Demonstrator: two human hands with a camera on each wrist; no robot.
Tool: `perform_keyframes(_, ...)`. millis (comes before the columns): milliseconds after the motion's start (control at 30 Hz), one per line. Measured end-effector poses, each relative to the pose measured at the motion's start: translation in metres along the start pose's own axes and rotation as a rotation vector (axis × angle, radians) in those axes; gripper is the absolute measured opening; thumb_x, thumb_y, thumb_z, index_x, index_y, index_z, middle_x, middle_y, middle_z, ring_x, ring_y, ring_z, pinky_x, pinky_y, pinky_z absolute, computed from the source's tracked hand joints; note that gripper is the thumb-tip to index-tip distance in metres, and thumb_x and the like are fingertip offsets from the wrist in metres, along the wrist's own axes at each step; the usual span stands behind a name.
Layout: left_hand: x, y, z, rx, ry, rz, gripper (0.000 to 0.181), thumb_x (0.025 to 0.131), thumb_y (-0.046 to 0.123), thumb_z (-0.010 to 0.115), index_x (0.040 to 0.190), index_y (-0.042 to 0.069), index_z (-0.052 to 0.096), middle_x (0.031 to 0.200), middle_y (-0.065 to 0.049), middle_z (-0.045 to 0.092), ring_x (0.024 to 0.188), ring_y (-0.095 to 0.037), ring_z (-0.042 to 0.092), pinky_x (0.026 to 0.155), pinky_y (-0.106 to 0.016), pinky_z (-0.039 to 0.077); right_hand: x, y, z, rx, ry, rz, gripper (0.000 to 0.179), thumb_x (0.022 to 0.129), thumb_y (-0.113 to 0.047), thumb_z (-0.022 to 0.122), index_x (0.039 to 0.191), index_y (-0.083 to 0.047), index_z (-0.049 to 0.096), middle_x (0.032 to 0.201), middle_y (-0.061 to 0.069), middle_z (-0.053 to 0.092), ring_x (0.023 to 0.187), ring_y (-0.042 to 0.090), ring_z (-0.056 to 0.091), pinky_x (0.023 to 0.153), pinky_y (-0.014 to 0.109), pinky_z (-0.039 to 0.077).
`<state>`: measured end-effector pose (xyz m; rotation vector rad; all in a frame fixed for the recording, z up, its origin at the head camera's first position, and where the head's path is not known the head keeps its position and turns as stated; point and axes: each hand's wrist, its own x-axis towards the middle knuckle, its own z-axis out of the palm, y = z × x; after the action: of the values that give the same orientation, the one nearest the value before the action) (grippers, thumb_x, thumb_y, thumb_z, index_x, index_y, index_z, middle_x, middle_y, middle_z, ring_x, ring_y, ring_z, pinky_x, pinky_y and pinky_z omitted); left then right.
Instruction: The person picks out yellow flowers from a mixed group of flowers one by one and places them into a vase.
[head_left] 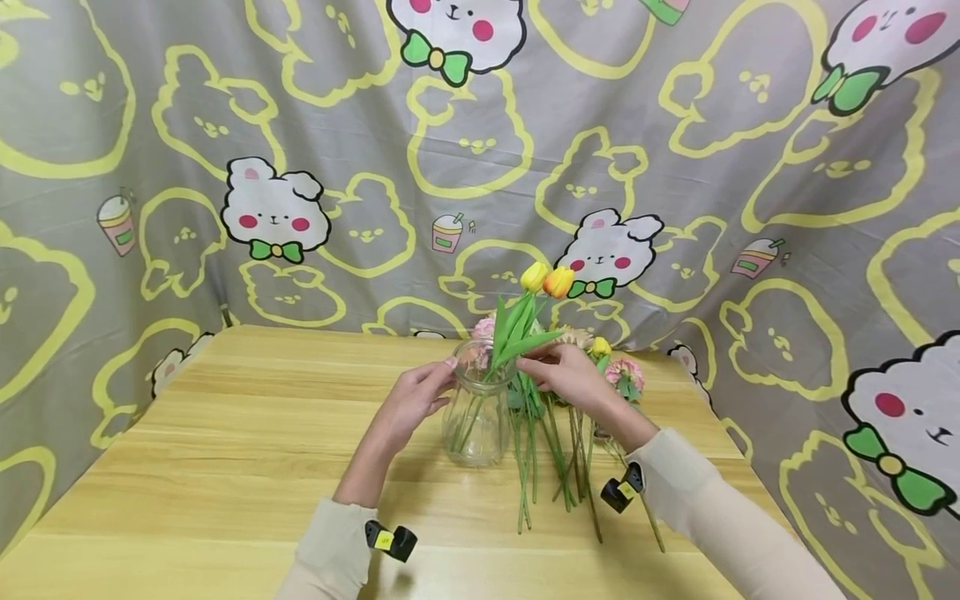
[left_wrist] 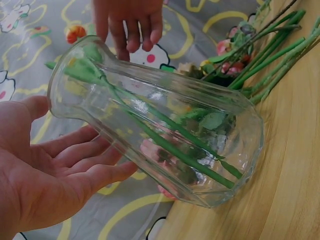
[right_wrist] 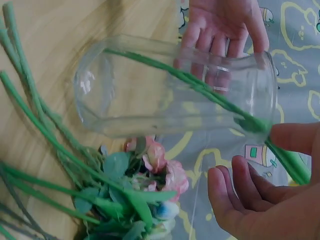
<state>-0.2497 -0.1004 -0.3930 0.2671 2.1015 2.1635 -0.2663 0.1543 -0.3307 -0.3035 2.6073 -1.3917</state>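
Observation:
A clear glass vase (head_left: 477, 433) stands upright on the table. Two yellow-orange tulips (head_left: 534, 277) lean to the right out of its mouth, their green stems (left_wrist: 172, 147) slanting down inside to the bottom. My left hand (head_left: 411, 402) is beside the vase's left side, thumb at the rim and the other fingers spread loosely along the glass. On the opposite side, my right hand (head_left: 570, 375) has its thumb tip right at the rim by the tulip leaves (head_left: 517, 337). Its other fingers are loosely bent with nothing between them and the thumb.
Several loose flowers lie right of the vase, their long stems (head_left: 562, 467) pointing toward me. Among them are a pink bloom (head_left: 624, 377) and a yellow tulip (head_left: 601, 347). A patterned grey curtain (head_left: 360, 125) hangs behind and around the wooden table (head_left: 225, 467).

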Motion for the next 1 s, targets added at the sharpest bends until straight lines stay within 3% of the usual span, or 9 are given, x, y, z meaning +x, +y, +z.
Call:
perform_keyframes(167, 0.001, 0.001, -0.002, 0.004, -0.010, 0.001, 0.060, 0.105, 0.045, 0.052, 0.142, -0.003, 0.055, 0.145, -0.023, 0.055, 0.140, -0.035, 0.050, 0.117, -0.050, 0.041, 0.001, 0.009, -0.011, -0.089, 0.046, -0.025, 0.038, 0.100, -0.027, 0.063, 0.129, -0.002, 0.063, 0.122, 0.017, 0.066, 0.102, 0.025, 0.067, 0.083, 0.035, 0.061)
perform_keyframes(300, 0.000, 0.002, -0.002, 0.002, -0.010, -0.003, 0.060, 0.106, 0.044, 0.051, 0.142, -0.003, 0.054, 0.146, -0.024, 0.054, 0.141, -0.035, 0.049, 0.118, -0.050, 0.041, 0.008, 0.023, -0.024, -0.164, 0.097, -0.018, 0.034, 0.099, -0.026, 0.063, 0.124, -0.003, 0.065, 0.114, 0.015, 0.067, 0.088, 0.024, 0.066, 0.073, 0.034, 0.058)
perform_keyframes(400, 0.000, 0.002, -0.002, 0.000, -0.010, -0.004, 0.060, 0.106, 0.044, 0.051, 0.143, -0.003, 0.053, 0.147, -0.025, 0.053, 0.141, -0.036, 0.048, 0.118, -0.051, 0.040, 0.013, 0.035, -0.035, -0.216, 0.166, 0.000, 0.031, 0.099, -0.026, 0.062, 0.120, -0.004, 0.067, 0.112, 0.016, 0.068, 0.078, 0.021, 0.063, 0.068, 0.033, 0.053)
perform_keyframes(600, 0.000, 0.000, -0.002, 0.001, -0.012, -0.013, 0.061, 0.105, 0.046, 0.052, 0.143, -0.002, 0.054, 0.145, -0.024, 0.055, 0.141, -0.036, 0.049, 0.118, -0.051, 0.040, 0.019, 0.060, -0.051, -0.310, 0.265, 0.057, 0.035, 0.101, -0.025, 0.056, 0.122, 0.001, 0.065, 0.114, 0.021, 0.068, 0.073, 0.019, 0.059, 0.061, 0.031, 0.048)
perform_keyframes(700, 0.000, 0.000, -0.002, -0.002, -0.013, -0.012, 0.061, 0.105, 0.045, 0.051, 0.143, -0.003, 0.053, 0.146, -0.024, 0.055, 0.141, -0.036, 0.048, 0.118, -0.050, 0.040, 0.025, 0.075, -0.057, -0.332, 0.281, 0.099, 0.034, 0.100, -0.024, 0.054, 0.118, 0.003, 0.065, 0.097, 0.017, 0.070, 0.058, 0.015, 0.052, 0.052, 0.030, 0.045)
perform_keyframes(833, 0.000, 0.000, -0.001, 0.000, -0.007, -0.010, 0.061, 0.105, 0.045, 0.052, 0.143, -0.003, 0.053, 0.145, -0.023, 0.055, 0.141, -0.036, 0.049, 0.118, -0.050, 0.041, 0.033, 0.097, -0.061, -0.353, 0.279, 0.147, 0.029, 0.100, -0.021, 0.055, 0.076, -0.004, 0.059, 0.057, 0.000, 0.049, 0.043, 0.011, 0.036, 0.046, 0.028, 0.038)
perform_keyframes(933, -0.001, 0.000, -0.001, 0.001, -0.004, -0.015, 0.061, 0.105, 0.046, 0.052, 0.142, -0.002, 0.054, 0.145, -0.022, 0.055, 0.141, -0.035, 0.049, 0.117, -0.049, 0.041, 0.037, 0.111, -0.061, -0.367, 0.261, 0.186, 0.043, 0.097, -0.019, 0.056, 0.057, -0.015, 0.042, 0.046, -0.006, 0.032, 0.041, 0.010, 0.031, 0.047, 0.027, 0.035)
perform_keyframes(1000, -0.001, 0.001, -0.002, 0.001, -0.002, -0.016, 0.061, 0.105, 0.046, 0.053, 0.142, -0.002, 0.055, 0.145, -0.022, 0.056, 0.141, -0.035, 0.049, 0.117, -0.048, 0.042, 0.040, 0.116, -0.059, -0.388, 0.247, 0.198, 0.045, 0.095, -0.018, 0.057, 0.054, -0.018, 0.040, 0.045, -0.007, 0.033, 0.040, 0.010, 0.032, 0.048, 0.026, 0.035)
